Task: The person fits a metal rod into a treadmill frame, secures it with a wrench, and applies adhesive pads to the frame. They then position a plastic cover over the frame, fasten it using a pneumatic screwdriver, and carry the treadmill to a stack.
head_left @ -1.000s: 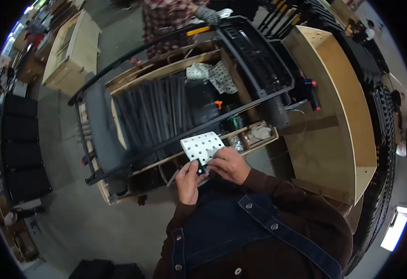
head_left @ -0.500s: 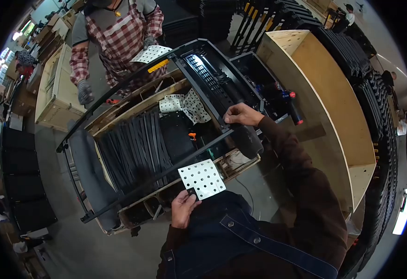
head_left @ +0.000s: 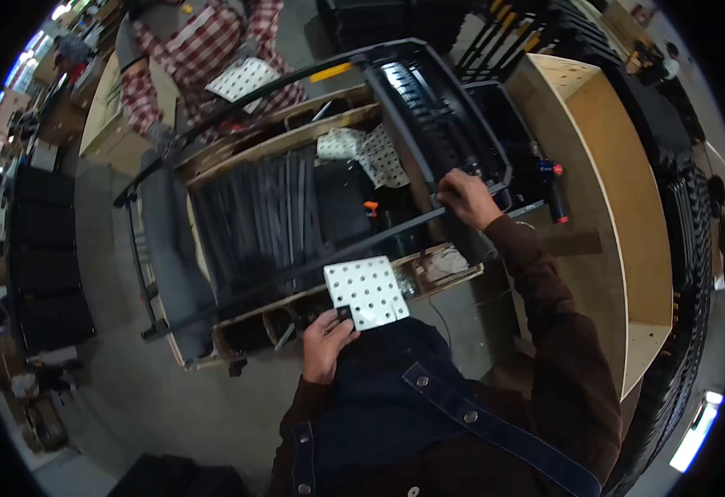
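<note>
While my left hand (head_left: pixel 326 341) pinches one white, black-dotted square sheet (head_left: pixel 369 290), my right hand (head_left: pixel 466 199) curls at one black metal frame (head_left: pixel 379 242), grip unclear.

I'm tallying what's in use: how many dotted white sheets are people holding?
2: one sheet in the left hand, a second sheet in the co-worker's gloved hand. More dotted pieces overlap in the crate, so some may be hidden.
</note>
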Tool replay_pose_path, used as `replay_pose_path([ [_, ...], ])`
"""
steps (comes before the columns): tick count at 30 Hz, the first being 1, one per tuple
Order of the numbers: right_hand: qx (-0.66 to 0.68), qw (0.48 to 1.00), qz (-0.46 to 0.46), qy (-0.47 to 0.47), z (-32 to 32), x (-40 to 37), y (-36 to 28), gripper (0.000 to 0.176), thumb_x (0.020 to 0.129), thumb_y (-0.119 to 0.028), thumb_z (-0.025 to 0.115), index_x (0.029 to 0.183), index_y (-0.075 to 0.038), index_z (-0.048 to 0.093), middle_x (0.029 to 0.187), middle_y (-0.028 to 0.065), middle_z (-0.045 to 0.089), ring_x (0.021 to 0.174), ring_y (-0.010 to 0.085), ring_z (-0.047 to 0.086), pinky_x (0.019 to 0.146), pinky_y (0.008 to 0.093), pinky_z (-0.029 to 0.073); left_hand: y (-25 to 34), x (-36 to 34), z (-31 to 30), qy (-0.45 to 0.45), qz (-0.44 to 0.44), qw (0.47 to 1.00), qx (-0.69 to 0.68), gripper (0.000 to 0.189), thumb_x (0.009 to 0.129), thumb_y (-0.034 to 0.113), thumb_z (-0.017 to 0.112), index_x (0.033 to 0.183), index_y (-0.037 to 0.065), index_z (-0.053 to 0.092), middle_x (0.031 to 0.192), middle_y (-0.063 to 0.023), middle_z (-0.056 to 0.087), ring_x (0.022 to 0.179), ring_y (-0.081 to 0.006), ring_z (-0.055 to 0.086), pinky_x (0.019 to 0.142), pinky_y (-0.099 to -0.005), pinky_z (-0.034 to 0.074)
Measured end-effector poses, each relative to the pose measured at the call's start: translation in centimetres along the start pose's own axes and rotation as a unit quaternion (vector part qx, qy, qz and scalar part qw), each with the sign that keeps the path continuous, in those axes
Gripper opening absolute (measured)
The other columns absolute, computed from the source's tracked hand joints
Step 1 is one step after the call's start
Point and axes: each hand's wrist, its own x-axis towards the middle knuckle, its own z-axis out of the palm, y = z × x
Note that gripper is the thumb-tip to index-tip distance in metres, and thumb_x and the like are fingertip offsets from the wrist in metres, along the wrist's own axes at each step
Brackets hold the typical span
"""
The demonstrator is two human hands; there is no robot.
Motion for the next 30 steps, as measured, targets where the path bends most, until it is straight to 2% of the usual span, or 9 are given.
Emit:
replay_pose_path([
  [2,-0.204,0.962,-0.059,0.171,2.3,-0.3,-6.6,0.016,0.084,-0.010,0.069,0.099,-0.006,0.065,0.090,0.0114,0.060,0.087,0.0322,0.061,0.073,0.0436,0.049,-0.9,-0.6,-2.3,-0.010,0.043,0.999,-0.011,0.034,0.093,0.002,0.066,0.124,-0.008,0.058,0.112,-0.0122,0.066,0.098,-0.0178,0.067,0.084,-0.0308,0.058],
  [9,0.164,0.983,-0.069,-0.052,14.9,-4.9,-25.4,0.017,0.080,-0.004,0.077,0.093,-0.002,0.067,0.084,0.0126,0.060,0.079,0.0295,0.062,0.066,0.0377,0.048,-1.5,-2.3,-5.6,0.012,0.134,0.991,-0.023,0.027,0.094,0.001,0.064,0.120,-0.003,0.063,0.108,-0.0075,0.068,0.093,-0.0123,0.066,0.080,-0.0269,0.057],
  [14,0.096,0.966,-0.236,-0.050,21.2,-5.3,-29.0,0.017,0.076,-0.008,0.075,0.090,-0.006,0.066,0.080,0.0099,0.056,0.073,0.0294,0.060,0.062,0.0389,0.047,-4.5,-2.8,-11.2,0.059,0.199,0.976,-0.071,0.022,0.094,-0.001,0.063,0.115,-0.006,0.064,0.102,-0.0063,0.070,0.090,-0.0118,0.066,0.078,-0.0269,0.055],
  [17,0.141,0.917,-0.353,-0.119,23.6,-3.5,-32.3,0.018,0.077,-0.010,0.075,0.091,-0.007,0.064,0.087,0.0080,0.059,0.079,0.0277,0.061,0.068,0.0370,0.048,-3.8,-5.0,-13.8,0.173,0.268,0.944,0.084,0.018,0.092,-0.002,0.061,0.109,-0.007,0.065,0.098,-0.0080,0.072,0.088,-0.0142,0.068,0.076,-0.0287,0.055],
  [19,0.229,0.933,-0.255,-0.112,25.1,-1.3,-34.7,0.012,0.081,-0.005,0.072,0.091,-0.005,0.065,0.088,0.0076,0.060,0.078,0.0247,0.061,0.069,0.0333,0.048,-4.3,-5.9,-15.9,0.248,0.280,0.897,0.236,0.020,0.092,0.001,0.061,0.109,-0.008,0.065,0.096,-0.0094,0.073,0.084,-0.0185,0.070,0.073,-0.0316,0.055],
  [22,0.411,0.908,0.012,-0.083,29.0,5.3,-34.4,0.010,0.092,-0.010,0.068,0.089,-0.002,0.063,0.086,0.0004,0.060,0.077,0.0105,0.056,0.069,0.0277,0.046,-7.0,-6.6,-19.1,0.174,0.239,0.953,-0.070,0.025,0.092,0.005,0.064,0.113,-0.008,0.062,0.099,-0.0110,0.072,0.082,-0.0182,0.069,0.074,-0.0292,0.054],
  [25,0.328,0.927,0.078,-0.162,31.2,10.1,-31.2,0.017,0.095,-0.016,0.069,0.087,-0.002,0.063,0.081,-0.0040,0.060,0.075,0.0056,0.053,0.068,0.0247,0.045,-6.6,-9.4,-21.3,0.160,0.148,0.944,-0.247,0.022,0.092,0.004,0.065,0.113,-0.002,0.064,0.108,-0.0097,0.069,0.095,-0.0164,0.067,0.083,-0.0305,0.057],
  [27,0.350,0.890,0.145,-0.254,32.3,11.2,-30.0,0.019,0.095,-0.018,0.070,0.087,-0.002,0.064,0.077,-0.0042,0.061,0.071,0.0051,0.052,0.067,0.0231,0.044,-7.3,-10.1,-23.0,0.165,0.145,0.939,-0.263,0.021,0.093,0.004,0.065,0.113,-0.001,0.064,0.108,-0.0095,0.069,0.095,-0.0164,0.067,0.083,-0.0311,0.057],
  [30,0.337,0.901,0.107,-0.250,33.0,11.1,-29.2,0.021,0.095,-0.020,0.071,0.085,-0.003,0.063,0.078,-0.0045,0.061,0.070,0.0039,0.051,0.063,0.0232,0.043,-7.1,-11.0,-24.5,0.176,0.146,0.935,-0.272,0.020,0.095,0.009,0.064,0.112,-0.002,0.063,0.104,-0.0087,0.068,0.094,-0.0162,0.067,0.083,-0.0322,0.057],
])
